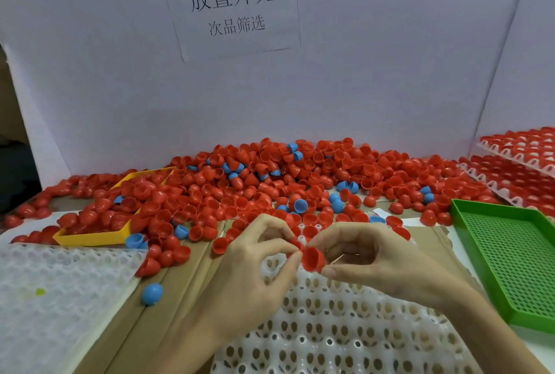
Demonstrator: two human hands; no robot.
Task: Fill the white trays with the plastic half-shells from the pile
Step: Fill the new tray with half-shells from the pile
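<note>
One glossy red half-shell (pixel 313 258), hollow, pinched between both hands

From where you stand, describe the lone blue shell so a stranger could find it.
Start at the empty white tray at lower left. Just off its right edge, on the brown cardboard, lies one blue half-shell. It sits dome-up and alone, apart from the red pile.

The white tray (pixel 345 328) runs off the bottom edge, its far end hidden under both hands. The green tray (pixel 510 256) and the stacked filled trays (pixel 522 163) are cut by the right edge. Shells bury much of the yellow tray (pixel 93 237).
</note>
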